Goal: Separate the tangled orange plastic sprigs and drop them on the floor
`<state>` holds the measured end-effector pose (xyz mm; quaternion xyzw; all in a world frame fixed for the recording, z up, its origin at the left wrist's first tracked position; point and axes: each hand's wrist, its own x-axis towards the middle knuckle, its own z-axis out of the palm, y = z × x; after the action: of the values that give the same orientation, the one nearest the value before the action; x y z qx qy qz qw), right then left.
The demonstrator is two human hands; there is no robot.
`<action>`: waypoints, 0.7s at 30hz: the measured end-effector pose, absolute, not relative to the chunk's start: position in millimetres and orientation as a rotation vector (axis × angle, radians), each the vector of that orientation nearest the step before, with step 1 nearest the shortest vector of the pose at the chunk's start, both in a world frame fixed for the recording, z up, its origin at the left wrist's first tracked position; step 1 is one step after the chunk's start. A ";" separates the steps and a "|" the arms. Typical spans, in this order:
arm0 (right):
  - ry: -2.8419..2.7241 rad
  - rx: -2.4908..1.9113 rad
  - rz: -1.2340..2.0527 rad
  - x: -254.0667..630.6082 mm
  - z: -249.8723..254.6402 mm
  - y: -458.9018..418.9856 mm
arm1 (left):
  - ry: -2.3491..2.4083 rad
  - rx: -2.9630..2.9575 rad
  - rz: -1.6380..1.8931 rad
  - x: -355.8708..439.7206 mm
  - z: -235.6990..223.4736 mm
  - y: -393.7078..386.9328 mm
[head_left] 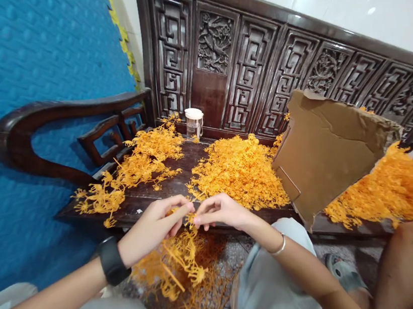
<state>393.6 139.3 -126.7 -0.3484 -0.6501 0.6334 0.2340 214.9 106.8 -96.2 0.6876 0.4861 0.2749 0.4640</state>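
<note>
Many spindly, branching orange pieces (239, 173)

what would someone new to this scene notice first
Probably the bright orange heap in the middle of the dark carved bench, with a slanted brown cardboard sheet just to its right. Next, the left hand and right hand would stand out, close together at a dangling orange cluster at the bench's front edge. The textured blue padding filling the upper left is also hard to miss.
</note>
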 end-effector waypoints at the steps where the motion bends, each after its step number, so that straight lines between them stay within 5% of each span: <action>1: -1.804 -0.954 1.715 394.6 -125.2 138.7 | 1.204 1.703 0.673 214.9 -95.3 105.6; 11: -2.202 -0.682 0.234 417.7 -94.0 122.4 | 1.196 1.735 0.818 224.4 -78.8 80.8; 21: -2.031 -0.580 -0.227 421.7 -91.0 135.4 | 1.147 1.684 1.017 248.6 -70.9 84.1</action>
<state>421.7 135.4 -91.0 -0.2385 -0.8351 -0.0935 0.4867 248.6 84.1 -70.9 0.6715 0.4574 0.4054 0.4191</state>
